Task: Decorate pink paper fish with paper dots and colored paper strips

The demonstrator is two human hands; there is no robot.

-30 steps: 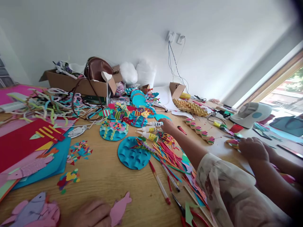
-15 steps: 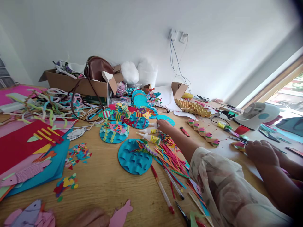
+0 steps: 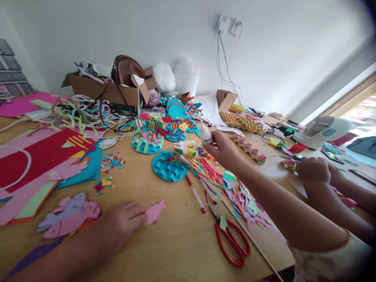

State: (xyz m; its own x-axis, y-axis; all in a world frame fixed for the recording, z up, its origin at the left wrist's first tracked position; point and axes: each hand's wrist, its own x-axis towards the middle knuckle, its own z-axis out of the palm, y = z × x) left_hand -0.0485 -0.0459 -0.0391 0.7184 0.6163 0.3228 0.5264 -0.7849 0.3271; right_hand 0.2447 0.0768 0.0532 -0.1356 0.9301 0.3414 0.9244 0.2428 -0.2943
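My left hand [image 3: 120, 223], slightly blurred, is closed at the tail of a pink paper fish [image 3: 155, 212] just above the table. My right hand [image 3: 219, 145] grips a white glue bottle [image 3: 206, 132], held upright above the table. Two more glue bottles [image 3: 188, 151] lie beside it. In front of them is a round blue base [image 3: 169, 166] with curled paper ridges. Left of my left hand is a pile of pink and lilac paper fish [image 3: 72, 219].
Red-handled scissors [image 3: 232, 241], a stick [image 3: 254, 244], pens [image 3: 196, 194] and paper strips [image 3: 211, 170] lie near my right forearm. Another person's hands [image 3: 313, 171] work at the right. A cardboard box [image 3: 96, 94] and a white fan [image 3: 323, 132] stand farther back.
My right hand has lifted a glue bottle and drawn it nearer. My left hand and the pink fish have come further into view. The camera view has shifted, showing the scissors fully.
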